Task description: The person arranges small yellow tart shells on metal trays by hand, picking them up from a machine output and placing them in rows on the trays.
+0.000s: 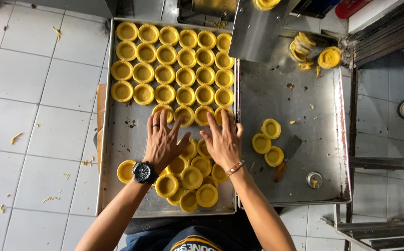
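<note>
Hands flat, palms down, on loose cluster of yellow pastry shells [190, 179] at near end of metal baking tray [118, 139]. Left hand [162, 144], ring on one finger and black watch at wrist, fingers spread and released, touching shells, nothing grasped. Right hand [223, 142], bead bracelet at wrist, likewise spread and released over shells just beside tray's right rim. Far end of tray filled with shells in neat rows [174, 65]. Three more shells [267, 143] on steel worktop [304, 93] to right, scraper [286, 158] just beside them. Tiled floor [34, 116] left of tray.
</note>
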